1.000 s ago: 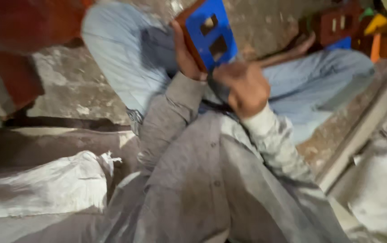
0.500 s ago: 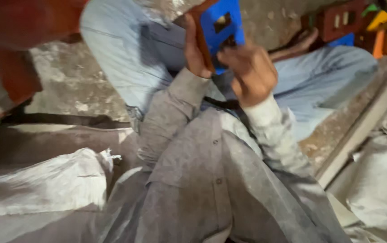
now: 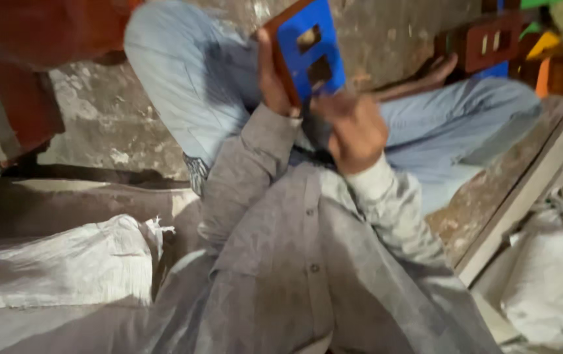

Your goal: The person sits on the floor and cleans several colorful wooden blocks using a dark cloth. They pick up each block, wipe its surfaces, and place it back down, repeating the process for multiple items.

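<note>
Left grip (image 3: 271, 78) clasps the blue board (image 3: 311, 49)'s edge, right hand (image 3: 353, 131) below.

My left hand (image 3: 271, 75) is raised in front of me, fingers straight and pointing up, palm pressed flat against what it holds. My right hand (image 3: 353, 131) sits lower and just beside it, curled into a loose fist with the knuckles toward me. Both forearms, in grey sleeves, bend up from my lap, the elbows tucked close to my body.
</note>
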